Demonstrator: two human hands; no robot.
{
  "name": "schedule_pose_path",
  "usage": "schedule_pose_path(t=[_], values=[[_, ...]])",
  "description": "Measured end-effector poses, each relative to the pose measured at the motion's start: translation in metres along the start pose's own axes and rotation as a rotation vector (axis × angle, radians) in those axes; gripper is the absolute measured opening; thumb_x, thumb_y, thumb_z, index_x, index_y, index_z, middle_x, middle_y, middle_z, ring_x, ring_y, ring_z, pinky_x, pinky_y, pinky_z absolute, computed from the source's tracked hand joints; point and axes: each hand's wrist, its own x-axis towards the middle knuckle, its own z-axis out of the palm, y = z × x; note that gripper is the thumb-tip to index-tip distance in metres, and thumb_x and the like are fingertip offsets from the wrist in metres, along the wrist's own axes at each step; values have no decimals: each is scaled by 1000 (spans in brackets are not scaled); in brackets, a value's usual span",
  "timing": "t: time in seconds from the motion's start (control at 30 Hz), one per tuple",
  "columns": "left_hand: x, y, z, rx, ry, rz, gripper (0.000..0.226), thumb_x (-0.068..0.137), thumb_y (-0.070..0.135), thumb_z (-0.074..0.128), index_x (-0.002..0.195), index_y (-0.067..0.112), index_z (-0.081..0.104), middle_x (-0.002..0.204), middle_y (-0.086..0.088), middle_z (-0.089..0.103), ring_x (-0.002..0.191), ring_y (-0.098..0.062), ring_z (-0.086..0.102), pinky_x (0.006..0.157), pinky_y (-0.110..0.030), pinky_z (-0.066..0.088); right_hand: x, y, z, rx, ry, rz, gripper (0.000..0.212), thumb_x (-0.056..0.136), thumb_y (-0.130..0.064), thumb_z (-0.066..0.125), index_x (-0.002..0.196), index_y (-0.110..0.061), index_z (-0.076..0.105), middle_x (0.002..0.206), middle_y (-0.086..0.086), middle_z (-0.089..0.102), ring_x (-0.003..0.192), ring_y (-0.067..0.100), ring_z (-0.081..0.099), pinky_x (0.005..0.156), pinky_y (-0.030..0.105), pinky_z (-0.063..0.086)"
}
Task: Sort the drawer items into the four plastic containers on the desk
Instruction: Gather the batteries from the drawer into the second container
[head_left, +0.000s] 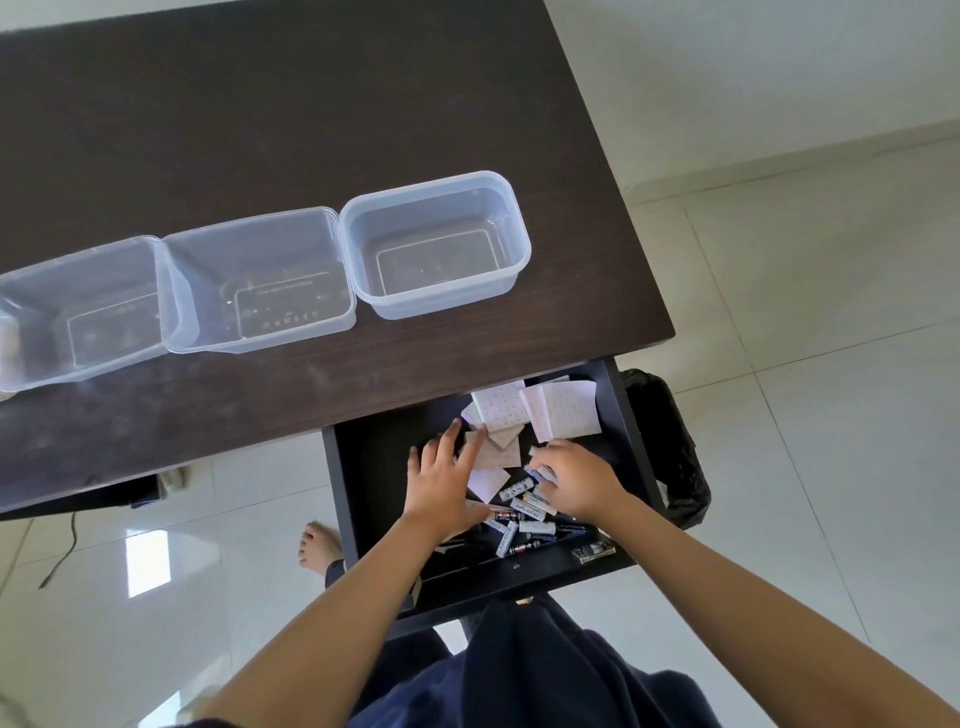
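Black bin bag (670, 447) by desk; cable (67, 545) on floor.

Both bare forearms reach forward and downward, converging slightly. The left hand (441, 486) lies palm down with its fingers spread and nearly straight, fingertips pointing away from the body. The right hand (576, 480) is also palm down, its fingers curled inward to the left in a closed grip, knuckles raised.
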Motion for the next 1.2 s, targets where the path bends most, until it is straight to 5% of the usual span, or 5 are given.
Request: schedule_pose_path(t=[0.2,0.43,0.7,0.87,1.2], values=[[8,3,7,12,95,5,99,70,50,73,146,30,12,141,0,34,128,-24,36,112,-44,26,-5,8,13,-29,88,26,26,86,-17,58,112,-15,56,114,5,47,106,26,49,67,29,40],[4,-1,6,-89,93,27,82,59,59,76,127,34,38,125,0,42,117,-21,43,104,-38,27,-3,4,16,-79,120,38,41,85,-18,59,124,-16,51,119,7,45,110,26,45,77,34,47],[5,12,5,-725,107,-71,42,71,23,79,104,29,53,111,1,50,84,0,45,88,-20,41,-5,1,21,-120,178,82,39,84,-26,60,122,-19,54,120,6,47,110,29,48,94,39,37],[11,11,-7,-844,223,-119,36,69,1,69,96,23,62,99,10,62,96,-8,49,80,-16,42,-7,1,23,-9,146,91,40,84,-23,61,123,-18,55,121,8,45,109,28,50,91,37,41],[5,-42,-35,-1087,284,-293,28,63,6,56,87,17,66,82,1,66,75,-13,62,66,-22,49,-6,-8,30,-40,209,111,39,85,-19,61,124,-18,56,123,8,46,111,28,47,94,38,40]])
